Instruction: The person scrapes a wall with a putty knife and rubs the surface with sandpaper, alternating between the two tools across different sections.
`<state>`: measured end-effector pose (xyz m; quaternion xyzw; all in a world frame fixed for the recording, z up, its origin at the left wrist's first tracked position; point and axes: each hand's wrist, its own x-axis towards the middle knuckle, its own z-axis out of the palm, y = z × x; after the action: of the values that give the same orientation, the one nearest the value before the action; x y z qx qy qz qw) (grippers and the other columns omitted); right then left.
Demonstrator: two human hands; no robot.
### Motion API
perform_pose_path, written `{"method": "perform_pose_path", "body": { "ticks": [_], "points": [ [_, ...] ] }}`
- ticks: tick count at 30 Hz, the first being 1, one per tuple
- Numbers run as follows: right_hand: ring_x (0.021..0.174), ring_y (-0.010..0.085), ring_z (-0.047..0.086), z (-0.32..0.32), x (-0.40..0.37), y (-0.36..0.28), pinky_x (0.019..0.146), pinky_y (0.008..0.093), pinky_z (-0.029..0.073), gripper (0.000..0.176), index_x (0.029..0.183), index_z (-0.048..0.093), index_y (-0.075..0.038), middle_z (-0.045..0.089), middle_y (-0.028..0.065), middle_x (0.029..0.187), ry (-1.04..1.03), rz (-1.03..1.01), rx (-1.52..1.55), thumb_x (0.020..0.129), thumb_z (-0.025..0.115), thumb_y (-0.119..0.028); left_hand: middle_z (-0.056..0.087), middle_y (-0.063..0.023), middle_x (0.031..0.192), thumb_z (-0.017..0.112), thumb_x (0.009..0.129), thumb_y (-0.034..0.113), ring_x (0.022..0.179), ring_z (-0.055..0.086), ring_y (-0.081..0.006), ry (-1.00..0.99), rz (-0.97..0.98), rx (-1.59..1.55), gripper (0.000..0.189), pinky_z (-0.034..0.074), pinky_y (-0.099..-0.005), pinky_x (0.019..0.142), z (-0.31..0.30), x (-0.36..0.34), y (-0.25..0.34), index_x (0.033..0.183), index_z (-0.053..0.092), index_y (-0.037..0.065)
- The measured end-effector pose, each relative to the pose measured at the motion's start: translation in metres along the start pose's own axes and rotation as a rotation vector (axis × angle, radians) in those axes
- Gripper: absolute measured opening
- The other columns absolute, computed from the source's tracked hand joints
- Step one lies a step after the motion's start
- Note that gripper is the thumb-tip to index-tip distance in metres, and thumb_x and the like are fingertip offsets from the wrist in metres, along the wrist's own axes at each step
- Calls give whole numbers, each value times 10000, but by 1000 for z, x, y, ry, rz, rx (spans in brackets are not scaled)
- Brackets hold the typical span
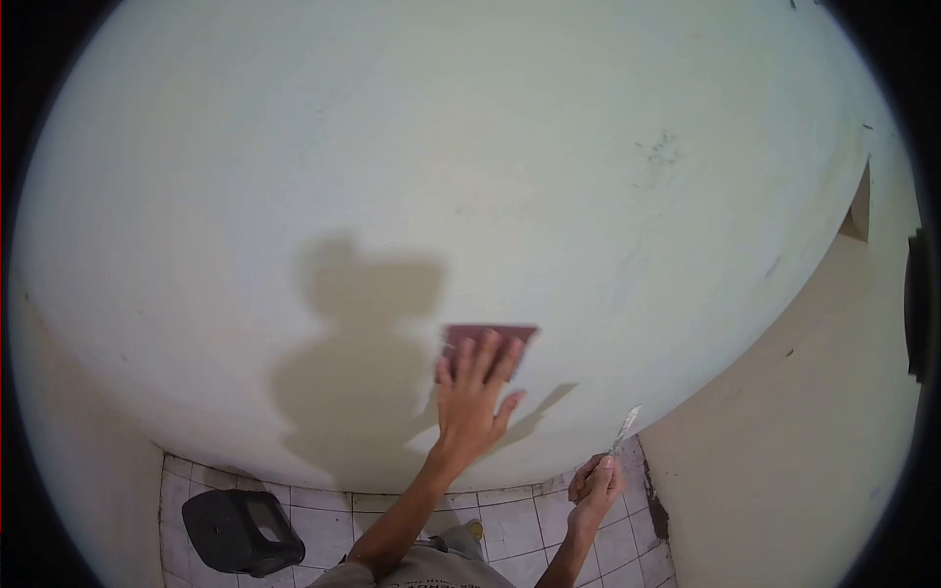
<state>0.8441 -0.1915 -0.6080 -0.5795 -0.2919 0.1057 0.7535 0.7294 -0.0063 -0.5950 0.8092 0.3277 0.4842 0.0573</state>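
Observation:
Against the pale wall [549,235], my left hand [470,407] presses a reddish-brown sheet of sandpaper [490,334] flat, with its fingers spread over the sheet. The top edge of the sandpaper shows above my fingertips; its lower part is covered by the hand. Lower on the right, my right hand [600,480] is closed around the handle of a narrow putty knife [629,423]. Its whitish blade points up and away from me, close in front of the wall's lower edge.
A black plastic stool [230,529] stands on the white tiled floor [515,524] at the lower left. A side wall [765,421] meets the front wall on the right. Dark scuffs [663,149] mark the upper wall. My shadow falls left of my hand.

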Motion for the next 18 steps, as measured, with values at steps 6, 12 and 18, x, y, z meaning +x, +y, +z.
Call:
{"method": "perform_pose_path", "body": {
  "ticks": [6, 12, 18],
  "points": [
    [374, 70, 324, -47, -25, 23, 323, 228, 234, 430, 731, 467, -80, 377, -4, 515, 174, 142, -99, 1015, 471, -403, 144, -257, 1595, 555, 900, 408, 1445, 70, -524, 568, -80, 38, 713, 3, -709, 1087, -44, 73, 18, 1527, 334, 151],
    [384, 58, 321, -73, -7, 38, 336, 230, 231, 392, 735, 458, -77, 392, -14, 523, 205, 216, -67, 1026, 464, -338, 236, -85, 1611, 535, 906, 533, 1451, 231, -348, 12, 211, 150, 712, 243, -613, 1064, 69, 31, 72, 1524, 348, 233],
    [376, 62, 302, -97, 32, 33, 321, 227, 227, 413, 745, 466, -77, 358, -16, 514, 220, 108, -93, 1020, 472, -386, 233, -155, 1600, 445, 967, 488, 1474, 118, -443, 318, 82, 244, 652, 63, -597, 1145, 37, 34, 36, 1526, 339, 169]
  ]
}}
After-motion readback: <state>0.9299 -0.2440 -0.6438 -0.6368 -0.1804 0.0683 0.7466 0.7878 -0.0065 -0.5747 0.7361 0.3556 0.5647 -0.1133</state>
